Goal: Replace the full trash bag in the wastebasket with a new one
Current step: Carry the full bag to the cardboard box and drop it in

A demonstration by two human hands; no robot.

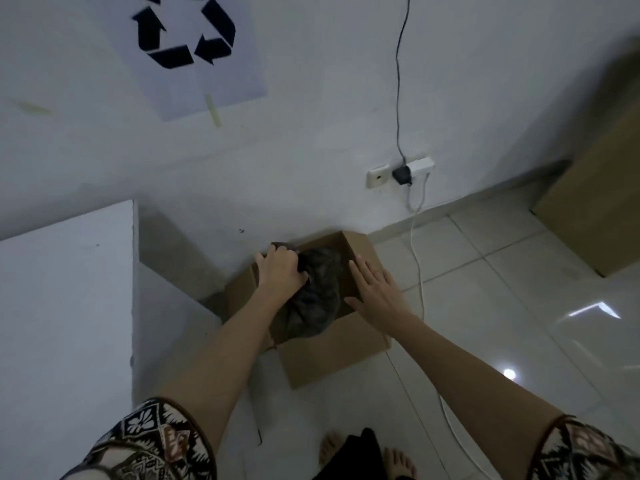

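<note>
An open cardboard box (332,355) stands on the tiled floor against the white wall and serves as the wastebasket. A dark, bulging trash bag (317,299) fills it. My left hand (282,270) grips the gathered top of the bag at the box's far left corner. With straight fingers, my right hand (375,289) lies flat on the box's right rim, beside the bag. The bottom of the bag is hidden inside the box.
A white ledge (65,306) rises at the left. A power strip (398,174) with a black adapter sits on the wall, and its white cable (420,271) trails over the floor right of the box. A large cardboard box (595,188) stands far right. My bare feet (363,455) are below.
</note>
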